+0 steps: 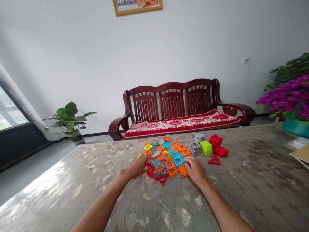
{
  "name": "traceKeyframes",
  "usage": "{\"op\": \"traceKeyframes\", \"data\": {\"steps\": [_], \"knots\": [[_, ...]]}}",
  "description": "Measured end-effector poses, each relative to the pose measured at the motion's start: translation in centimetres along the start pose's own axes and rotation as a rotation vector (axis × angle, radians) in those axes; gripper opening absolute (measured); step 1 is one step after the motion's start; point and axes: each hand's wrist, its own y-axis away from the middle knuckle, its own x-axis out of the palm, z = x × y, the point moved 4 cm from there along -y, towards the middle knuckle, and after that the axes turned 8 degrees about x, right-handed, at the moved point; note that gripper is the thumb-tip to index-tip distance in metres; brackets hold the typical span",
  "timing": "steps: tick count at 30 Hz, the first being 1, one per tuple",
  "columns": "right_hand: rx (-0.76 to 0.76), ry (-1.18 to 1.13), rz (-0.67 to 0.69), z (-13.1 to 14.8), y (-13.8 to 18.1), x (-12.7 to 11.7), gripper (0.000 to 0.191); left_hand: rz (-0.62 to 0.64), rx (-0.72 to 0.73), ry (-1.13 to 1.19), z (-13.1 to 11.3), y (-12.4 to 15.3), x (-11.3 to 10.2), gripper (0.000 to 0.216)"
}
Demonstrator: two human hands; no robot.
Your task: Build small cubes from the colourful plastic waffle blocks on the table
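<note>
A spread-out pile of toothed plastic building tiles lies on the table between my hands, in orange, blue, red, grey and yellow-green. At the pile's left edge is my left hand [138,166], thumb and forefinger apart beside a red tile [150,169]. My right hand [196,169] rests at the right edge, its fingertips against a blue tile with a round hole [178,160] and close to an orange tile [183,171]. Its lower fingers are hidden. Another red tile [161,179] lies at the near edge of the pile.
Right of the pile stand grey stacks [195,148], a yellow-green stack [206,147] and red stacks [215,141], with a red triangular tile [214,160] in front. Purple flowers in a teal pot [295,128] are at the far right. A wooden bench [172,100] stands behind the table [96,193].
</note>
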Motion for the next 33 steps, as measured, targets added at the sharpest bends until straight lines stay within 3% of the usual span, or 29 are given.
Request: {"op": "traceKeyframes", "data": {"steps": [9, 17, 23, 27, 30, 33], "knots": [[0.012, -0.013, 0.011, 0.4, 0.1, -0.2, 0.028, -0.128, 0.023, 0.076, -1.9, -1.0, -1.3, 0.006], [0.014, -0.027, 0.051, -0.2, -0.2, 0.1, 0.027, -0.245, 0.042, 0.158, -4.4, -3.7, -1.3, 0.017], [-0.001, -0.028, 0.035, -0.2, -0.2, 0.1, 0.027, -0.326, -0.023, 0.195, -3.3, -2.1, -0.6, 0.026], [0.009, -0.019, 0.029, -0.2, -0.2, 0.1, 0.027, -0.263, -0.203, 0.097, -0.6, 0.7, -0.4, 0.024], [0.011, -0.013, 0.028, -0.1, -0.2, 0.1, 0.028, -0.145, -0.363, -0.009, 1.3, 2.8, 0.2, 0.035], [0.009, -0.006, 0.028, 0.0, -0.2, 0.0, 0.028, -0.022, -0.423, -0.036, 2.3, 4.2, 1.2, 0.043]]}}
